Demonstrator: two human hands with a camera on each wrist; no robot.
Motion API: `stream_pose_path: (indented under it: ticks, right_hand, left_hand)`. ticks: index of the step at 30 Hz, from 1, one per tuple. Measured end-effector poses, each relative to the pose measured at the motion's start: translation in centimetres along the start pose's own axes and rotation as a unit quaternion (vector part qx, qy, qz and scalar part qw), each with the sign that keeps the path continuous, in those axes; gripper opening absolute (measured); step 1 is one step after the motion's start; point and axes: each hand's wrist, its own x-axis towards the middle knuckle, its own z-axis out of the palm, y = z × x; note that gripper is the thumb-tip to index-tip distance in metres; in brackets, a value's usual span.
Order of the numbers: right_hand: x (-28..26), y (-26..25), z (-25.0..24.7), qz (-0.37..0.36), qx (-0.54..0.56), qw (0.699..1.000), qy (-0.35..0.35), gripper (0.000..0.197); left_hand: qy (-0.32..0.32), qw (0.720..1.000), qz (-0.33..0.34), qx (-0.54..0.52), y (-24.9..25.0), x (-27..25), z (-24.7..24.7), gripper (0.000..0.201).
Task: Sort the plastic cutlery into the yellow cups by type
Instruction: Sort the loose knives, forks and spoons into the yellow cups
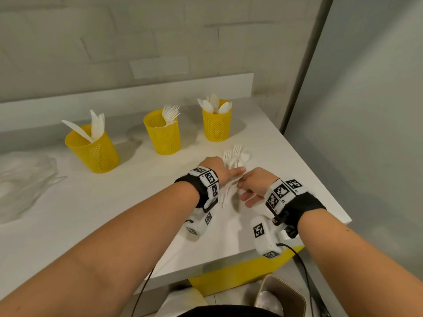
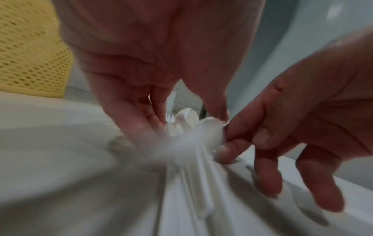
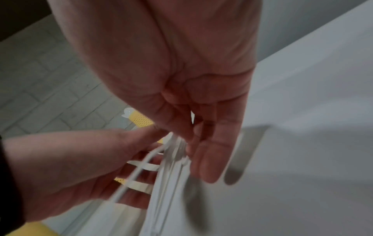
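Observation:
Three yellow mesh cups stand at the back of the white table point(image 1: 109, 216): the left cup point(image 1: 96, 154) holds knives, the middle cup point(image 1: 163, 137) forks, the right cup point(image 1: 217, 124) spoons. In front of the right cup lies a pile of white cutlery point(image 1: 235, 156). My left hand point(image 1: 229, 172) grips a bundle of cutlery point(image 2: 193, 148) from that pile between thumb and fingers. My right hand point(image 1: 245, 187) meets it from the right and pinches one white piece point(image 2: 214, 127) of the bundle with thumb and forefinger. Its other fingers point(image 2: 268, 172) hang just above the table.
A crumpled clear plastic bag point(image 1: 25, 179) lies at the table's left. The table's right edge point(image 1: 320, 179) runs close beside my right wrist, with a grey wall behind it. A beige bin point(image 1: 283, 296) stands on the floor below the front edge.

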Motion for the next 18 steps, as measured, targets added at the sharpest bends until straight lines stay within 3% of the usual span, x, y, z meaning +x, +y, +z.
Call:
stream_pose_path:
  ticks: [6, 9, 12, 15, 17, 18]
  right_hand:
    - [0.9, 1.0, -0.4, -0.020, 0.019, 1.000, 0.003, 0.040]
    - [1.0, 0.9, -1.2, -0.032, -0.009, 0.999, -0.034, 0.023]
    - [1.7, 0.4, -1.8, -0.035, -0.049, 0.998, -0.025, 0.014]
    - [3.1, -0.5, -2.3, -0.020, -0.127, 0.991, 0.039, 0.008]
    - [4.4, -1.0, -2.8, -0.060, -0.228, 0.962, 0.135, 0.007]
    - [5.2, -1.0, -3.2, -0.075, -0.255, 0.946, 0.187, 0.024]
  left_hand:
    - [-0.036, 0.999, 0.021, 0.014, -0.5, 0.3, -0.9, 0.073]
    - [-0.061, 0.996, 0.040, 0.049, -0.8, -0.2, -1.5, 0.083]
    - [-0.062, 0.987, 0.044, 0.140, -1.1, -0.7, -1.3, 0.094]
    - [-0.059, 0.986, 0.043, 0.153, -1.2, -0.6, -1.1, 0.088]
    - [-0.062, 0.986, 0.051, 0.144, -1.3, -0.3, -1.4, 0.083]
    - [-0.063, 0.986, 0.053, 0.144, -1.5, -0.2, -1.7, 0.082]
